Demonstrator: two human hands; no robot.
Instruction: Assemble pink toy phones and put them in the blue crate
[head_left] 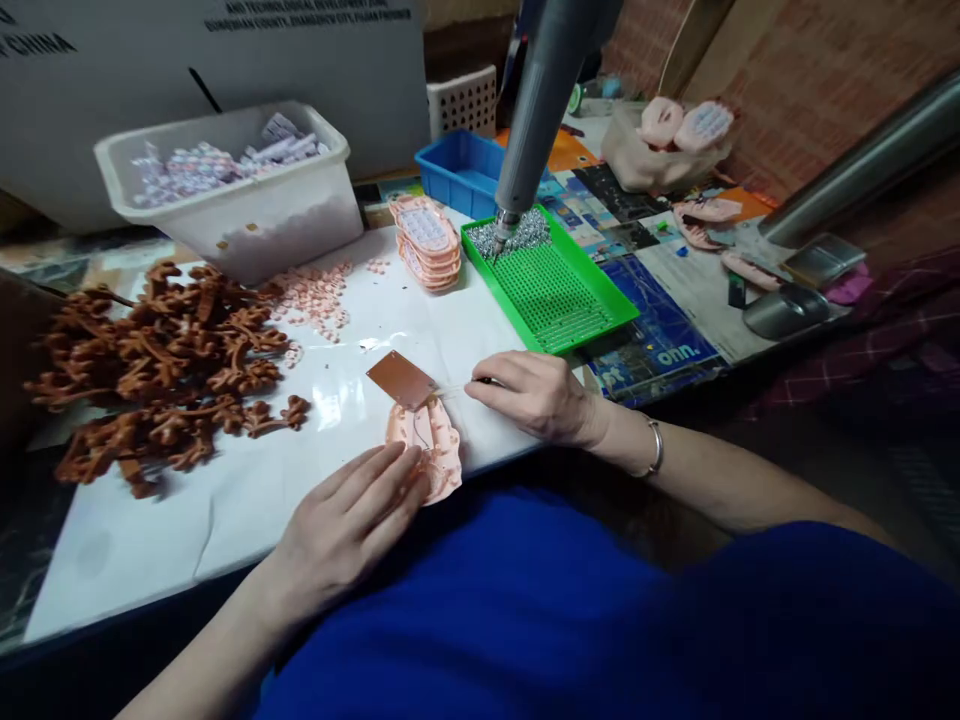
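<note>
A pink plastic shell [448,462] lies with its hollow side up near the table's front edge. The fingers of my left hand [349,515] press over its left side and hold it; the thumb is hidden. A brown circuit board [401,379] rests at an angle against the shell's far end, and a dark thin wire [421,432] curves inside the shell. To the right, my right hand [536,395] is closed in a pinch. A thin pale strand runs from its fingertips to the board's corner; a small dark bit shows between the fingers, its kind unclear.
An electric screwdriver [536,110] hangs over a green tray [600,318] of screws. Behind are stacked pink shells [429,245], a blue bin [457,172] and a white tub [232,215] of parts. Brown plastic pieces [172,350] and small pink pieces [319,300] lie left.
</note>
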